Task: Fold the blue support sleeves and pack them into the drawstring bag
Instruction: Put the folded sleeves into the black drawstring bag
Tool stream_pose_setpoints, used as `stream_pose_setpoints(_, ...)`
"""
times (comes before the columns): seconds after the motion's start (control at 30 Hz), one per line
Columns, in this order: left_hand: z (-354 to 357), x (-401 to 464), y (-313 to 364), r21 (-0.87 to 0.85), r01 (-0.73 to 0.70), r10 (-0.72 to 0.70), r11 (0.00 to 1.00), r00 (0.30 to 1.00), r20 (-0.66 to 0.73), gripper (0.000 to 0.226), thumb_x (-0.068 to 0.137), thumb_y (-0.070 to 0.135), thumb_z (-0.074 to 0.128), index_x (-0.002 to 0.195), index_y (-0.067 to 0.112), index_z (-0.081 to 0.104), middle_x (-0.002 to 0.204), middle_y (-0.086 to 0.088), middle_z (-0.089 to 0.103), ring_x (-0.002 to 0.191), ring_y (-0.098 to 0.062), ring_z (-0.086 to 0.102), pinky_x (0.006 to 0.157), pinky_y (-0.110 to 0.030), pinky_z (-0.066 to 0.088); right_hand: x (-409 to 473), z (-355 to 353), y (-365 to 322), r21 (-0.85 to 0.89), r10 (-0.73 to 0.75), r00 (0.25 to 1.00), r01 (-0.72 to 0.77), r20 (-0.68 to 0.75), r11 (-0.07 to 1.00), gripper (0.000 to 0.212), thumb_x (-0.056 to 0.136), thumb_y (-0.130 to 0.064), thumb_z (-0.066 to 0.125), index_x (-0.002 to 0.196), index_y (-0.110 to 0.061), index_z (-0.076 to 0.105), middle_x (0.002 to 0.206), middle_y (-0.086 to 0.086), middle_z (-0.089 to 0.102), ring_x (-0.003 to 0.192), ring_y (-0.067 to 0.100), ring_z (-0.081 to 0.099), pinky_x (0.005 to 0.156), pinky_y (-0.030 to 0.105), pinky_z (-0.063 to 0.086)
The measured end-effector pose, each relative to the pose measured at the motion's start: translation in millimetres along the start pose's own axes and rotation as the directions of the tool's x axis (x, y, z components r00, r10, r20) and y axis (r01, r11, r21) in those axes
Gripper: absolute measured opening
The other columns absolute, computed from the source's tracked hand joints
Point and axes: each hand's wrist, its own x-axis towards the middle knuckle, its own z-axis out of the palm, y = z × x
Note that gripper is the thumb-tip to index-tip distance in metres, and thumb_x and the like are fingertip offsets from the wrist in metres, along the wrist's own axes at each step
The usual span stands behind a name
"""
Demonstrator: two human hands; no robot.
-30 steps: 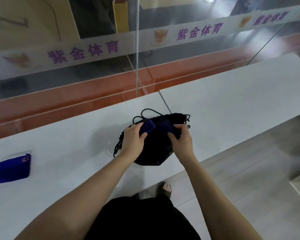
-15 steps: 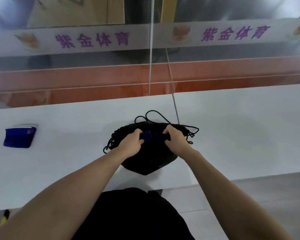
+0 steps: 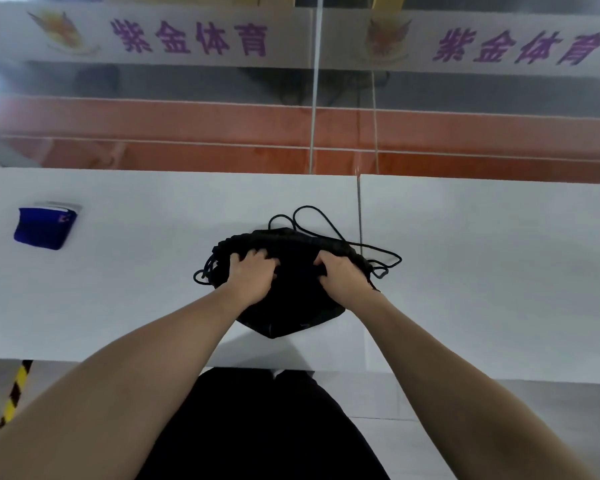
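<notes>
Black drawstring bag (image 3: 288, 306) lying on the white counter (image 3: 118, 306), near the front edge, just at 12 o'clock from the body. Both hands on its gathered mouth. Left hand (image 3: 252, 277) at the bag's 9 o'clock side, fingers (image 3: 257, 255) curled down over the puckered rim, grip narrow and closed on the bag's cloth. Right hand (image 3: 343, 275) at the 3 o'clock side, knuckles bent, grip likewise narrow and pinched on the rim. Between the two hands, only dark cloth; cannot tell whether anything blue shows there, too dark and blurred. Black cord (image 3: 312, 216) looping out from the mouth toward 12 o'clock, another length (image 3: 385, 258) trailing to 3 o'clock past a seam (image 3: 360, 209) in the counter, and a short loop (image 3: 201, 275) at 9 o'clock. Bottom corner of the bag pointing toward 6 o'clock, near the counter's front edge.

One blue support sleeve (image 3: 44, 228) folded flat, well apart from the bag, far off at 9 o'clock on the counter, resting on a pale sheet (image 3: 63, 205) that peeks out at its far edge. Small mark visible at the sleeve's right corner, too small to read.

Beyond the counter at 12 o'clock, a glass wall with an orange band (image 3: 187, 126) and a white strip bearing purple characters (image 3: 187, 38). Yellow-and-black striped tape (image 3: 14, 393) on the floor at 7 o'clock. Dark clothing (image 3: 257, 427) at 6 o'clock.
</notes>
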Motion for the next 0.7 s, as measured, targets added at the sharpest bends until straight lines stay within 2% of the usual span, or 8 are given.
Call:
stream_pose_setpoints(0.13, 3, 2, 6, -0.004, 0.024, -0.024, 1.0, 0.999, -0.022, 0.034, 0.097, 0.028, 0.052, 0.127, 0.039, 0.064, 0.128, 0.004, 0.061, 0.122, -0.024, 0.053, 0.102, -0.052, 0.035, 5, 6, 2, -0.054, -0.027, 0.999, 0.028, 0.017, 0.998, 0.031, 0.096, -0.015, 0.059, 0.124, -0.025, 0.06, 0.121, 0.004, 0.069, 0.11, 0.029, 0.065, 0.091, 0.042, 0.055)
stream_pose_setpoints(0.23, 2, 0, 10, -0.02, 0.025, -0.026, 0.999, 0.999, -0.046, 0.03, 0.096, 0.026, 0.052, 0.121, 0.035, 0.066, 0.121, 0.004, 0.066, 0.12, -0.023, 0.056, 0.104, -0.049, 0.036, 3, 9, -3, -0.148, -0.041, 0.999, 0.042, 0.012, 0.988, 0.032, 0.096, -0.016, 0.056, 0.127, -0.021, 0.063, 0.119, 0.008, 0.072, 0.107, 0.032, 0.067, 0.087, 0.04, 0.056)
stream_pose_setpoints(0.3, 2, -4, 10, -0.045, 0.015, -0.018, 0.999, 0.997, -0.07, 0.03, 0.096, 0.025, 0.052, 0.123, 0.031, 0.064, 0.121, 0.002, 0.065, 0.121, -0.025, 0.054, 0.104, -0.047, 0.036, 0, 11, -6, -0.172, -0.056, 0.998, 0.05, -0.031, 0.984, 0.03, 0.095, -0.018, 0.056, 0.123, -0.019, 0.065, 0.118, 0.007, 0.072, 0.107, 0.033, 0.067, 0.085, 0.039, 0.054)
stream_pose_setpoints(0.43, 2, -19, 6, -0.109, -0.004, -0.016, 0.994, 0.982, -0.186, 0.035, 0.1, 0.025, 0.051, 0.135, 0.026, 0.055, 0.127, 0.0, 0.057, 0.122, -0.025, 0.049, 0.101, -0.041, 0.039, -15, 13, -16, -0.167, -0.105, 0.984, 0.081, -0.145, 0.983, 0.03, 0.093, -0.022, 0.061, 0.123, -0.019, 0.065, 0.122, 0.003, 0.068, 0.118, 0.03, 0.058, 0.098, 0.045, 0.049)
stream_pose_setpoints(0.7, -8, -79, -54, -0.272, -0.003, -0.118, 0.962, 0.898, -0.425, 0.033, 0.104, 0.027, 0.045, 0.135, 0.022, 0.052, 0.131, -0.001, 0.055, 0.119, -0.024, 0.052, 0.098, -0.039, 0.042, -41, 34, -87, -0.143, -0.218, 0.9, 0.176, -0.379, 0.974, 0.029, 0.097, -0.02, 0.063, 0.125, -0.015, 0.066, 0.125, 0.002, 0.066, 0.116, 0.026, 0.058, 0.098, 0.043, 0.051)
